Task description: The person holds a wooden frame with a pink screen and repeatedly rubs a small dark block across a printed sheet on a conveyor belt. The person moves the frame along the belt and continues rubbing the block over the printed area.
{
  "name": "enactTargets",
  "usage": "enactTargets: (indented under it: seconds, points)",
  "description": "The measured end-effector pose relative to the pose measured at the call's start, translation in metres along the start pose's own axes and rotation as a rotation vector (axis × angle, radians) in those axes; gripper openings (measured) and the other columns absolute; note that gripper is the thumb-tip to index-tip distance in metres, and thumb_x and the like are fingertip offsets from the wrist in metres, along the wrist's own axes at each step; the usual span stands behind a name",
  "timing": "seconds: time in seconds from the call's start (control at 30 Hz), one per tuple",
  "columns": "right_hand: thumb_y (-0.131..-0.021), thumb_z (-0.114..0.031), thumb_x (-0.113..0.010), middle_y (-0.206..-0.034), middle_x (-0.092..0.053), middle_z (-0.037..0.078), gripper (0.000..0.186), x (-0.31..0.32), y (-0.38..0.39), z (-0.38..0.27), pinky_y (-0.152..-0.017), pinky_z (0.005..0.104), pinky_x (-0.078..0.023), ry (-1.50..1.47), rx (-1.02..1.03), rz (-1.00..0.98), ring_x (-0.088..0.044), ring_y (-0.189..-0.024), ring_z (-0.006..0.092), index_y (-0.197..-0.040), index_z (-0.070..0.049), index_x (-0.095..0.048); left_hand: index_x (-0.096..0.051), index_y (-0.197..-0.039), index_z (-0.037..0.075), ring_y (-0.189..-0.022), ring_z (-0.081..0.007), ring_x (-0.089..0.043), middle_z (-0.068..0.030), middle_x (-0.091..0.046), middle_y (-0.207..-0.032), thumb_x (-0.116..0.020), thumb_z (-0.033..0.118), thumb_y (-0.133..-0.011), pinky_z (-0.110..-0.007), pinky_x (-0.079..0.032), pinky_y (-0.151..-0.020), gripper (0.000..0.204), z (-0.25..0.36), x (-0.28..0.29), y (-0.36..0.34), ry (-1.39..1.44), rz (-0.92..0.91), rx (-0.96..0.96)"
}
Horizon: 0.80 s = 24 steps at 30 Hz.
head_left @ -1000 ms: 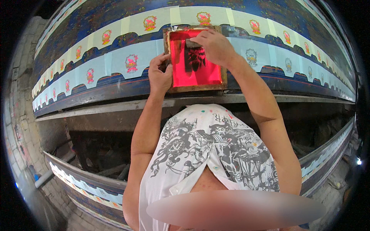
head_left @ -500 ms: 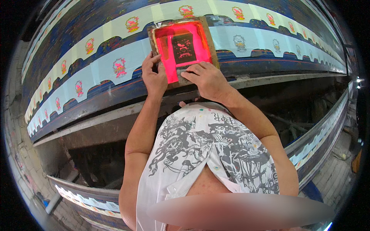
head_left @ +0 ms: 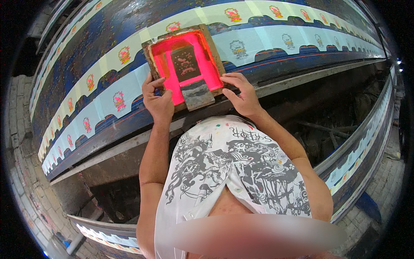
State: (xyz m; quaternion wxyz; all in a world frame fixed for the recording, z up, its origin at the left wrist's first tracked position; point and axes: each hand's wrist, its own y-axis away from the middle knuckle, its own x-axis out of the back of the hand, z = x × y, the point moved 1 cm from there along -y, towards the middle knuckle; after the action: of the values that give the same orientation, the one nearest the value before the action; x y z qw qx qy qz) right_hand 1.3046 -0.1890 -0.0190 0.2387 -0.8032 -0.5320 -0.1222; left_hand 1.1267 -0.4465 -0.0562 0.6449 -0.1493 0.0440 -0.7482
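Note:
A wooden screen printing frame (head_left: pixel 221 64) lies tilted over the near row of pale blue pieces. Bright pink ink (head_left: pixel 202 54) covers its mesh around a dark stencil panel (head_left: pixel 184 64) with a small design. A flat, grey-stained squeegee (head_left: pixel 198 96) rests across the frame's near side, with no hand on it. At the near left side, my left hand (head_left: pixel 158 101) is closed on the frame, its thumb and fingertips over the rim. My right hand (head_left: pixel 242 94) pinches the near right corner between thumb and fingers. The piece beneath the frame is hidden.
Pale blue pieces with pink-and-black prints (head_left: pixel 118 100) run left; ones with grey prints (head_left: pixel 237 49) run right. Behind is a row of cream pieces with coloured prints (head_left: pixel 233 15). A metal rail (head_left: pixel 297 88) edges the long table. Another table (head_left: pixel 345 172) stands at the right.
My right hand has left the squeegee and moved to the frame's right corner. The frame appears further left and lower, while the whole view has shifted too. My left hand stays on the frame.

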Motion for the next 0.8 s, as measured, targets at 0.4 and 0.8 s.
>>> enactTargets:
  seconds: [0.4,0.8]
  points:
    - [-0.099,-0.01,-0.08,-0.14,-0.075,0.019,0.038,0.244,0.081,0.096,-0.119,0.0486,-0.05,0.075,-0.007,0.12,-0.067,-0.135,0.0385,-0.137,-0.005,-0.078,-0.081,-0.115,0.005,-0.133,-0.028,-0.068,-0.0294,-0.059,-0.163,-0.072,-0.006,-0.083,-0.039,-0.053,-0.109,0.035,0.059,-0.263,0.091,0.048,-0.068,0.013]
    - [-0.098,-0.01,-0.082,-0.144,-0.074,0.016,0.039,0.231,0.076,0.082,-0.12,0.0497,-0.049,0.068,0.048,0.109,-0.065,-0.14,0.0383,-0.137,-0.006,-0.077,-0.074,-0.119,0.0,-0.145,-0.0264,-0.065,-0.0238,-0.056,-0.169,-0.069,-0.016,-0.083,-0.038,-0.052,-0.119,0.039,0.028,-0.246,0.071,0.326,-0.134,0.098]
